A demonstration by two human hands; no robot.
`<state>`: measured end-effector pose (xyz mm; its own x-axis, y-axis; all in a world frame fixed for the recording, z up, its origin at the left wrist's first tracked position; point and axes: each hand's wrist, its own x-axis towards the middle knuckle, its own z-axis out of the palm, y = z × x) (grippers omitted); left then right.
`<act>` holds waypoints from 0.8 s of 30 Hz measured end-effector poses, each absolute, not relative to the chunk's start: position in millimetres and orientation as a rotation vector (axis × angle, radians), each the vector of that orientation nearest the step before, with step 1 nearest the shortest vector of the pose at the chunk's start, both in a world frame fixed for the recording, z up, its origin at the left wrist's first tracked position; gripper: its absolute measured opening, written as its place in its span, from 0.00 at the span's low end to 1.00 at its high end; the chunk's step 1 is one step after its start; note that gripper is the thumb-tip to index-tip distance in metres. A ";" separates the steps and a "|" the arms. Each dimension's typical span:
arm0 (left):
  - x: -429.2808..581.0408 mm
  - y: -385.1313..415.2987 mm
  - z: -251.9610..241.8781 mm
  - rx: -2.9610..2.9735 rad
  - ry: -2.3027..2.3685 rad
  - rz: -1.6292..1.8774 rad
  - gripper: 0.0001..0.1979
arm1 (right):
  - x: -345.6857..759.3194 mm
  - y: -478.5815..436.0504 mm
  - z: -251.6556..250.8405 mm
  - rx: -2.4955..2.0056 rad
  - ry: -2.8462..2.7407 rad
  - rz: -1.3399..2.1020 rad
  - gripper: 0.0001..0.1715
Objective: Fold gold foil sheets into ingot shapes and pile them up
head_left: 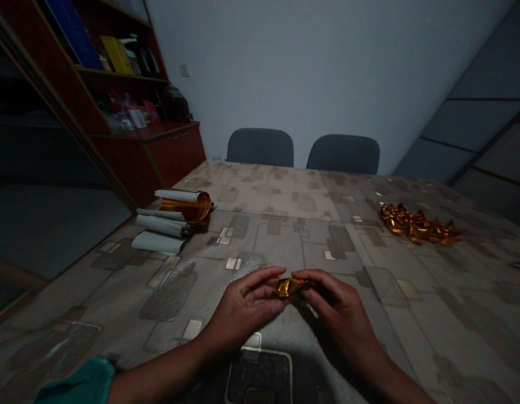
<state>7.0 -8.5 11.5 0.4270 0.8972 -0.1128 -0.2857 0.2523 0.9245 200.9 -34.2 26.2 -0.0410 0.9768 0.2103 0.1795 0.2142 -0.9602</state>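
Note:
Between my two hands, above the near part of the table, is a small folded gold foil paper piece [287, 288]. My left hand [253, 297] has its fingers and thumb around the left end of the piece. On the other side my right hand [333, 294] pinches the right end between thumb and fingers. Further right on the table lies a cluster of several folded gold foil pieces [417, 225]. At the left, a stack of curled gold foil sheets [186, 210] with pale backs rests on the table.
A patterned cloth covers the table [276, 224]. Two grey chairs [260, 147] stand at its far edge, in front of a pale wall. Back left, a reddish wooden cabinet [175, 151] holds assorted items on its shelves.

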 end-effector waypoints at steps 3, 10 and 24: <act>5.8 -7.3 13.2 0.942 0.687 0.874 0.22 | 202.7 -32.5 26.8 -1.146 -1.473 0.925 0.07; 4.8 -5.8 23.0 0.964 0.799 0.922 0.16 | 205.0 -33.2 33.1 -1.121 -1.601 0.805 0.13; 8.6 -3.3 20.0 0.868 0.773 0.939 0.25 | 196.0 -36.5 33.7 -1.225 -1.621 0.754 0.07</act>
<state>8.6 -3.3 20.0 0.3878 0.9042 -0.1788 -0.3488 0.3236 0.8796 196.0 -36.5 33.7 -0.0631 0.9482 0.3112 0.3728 0.3117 -0.8740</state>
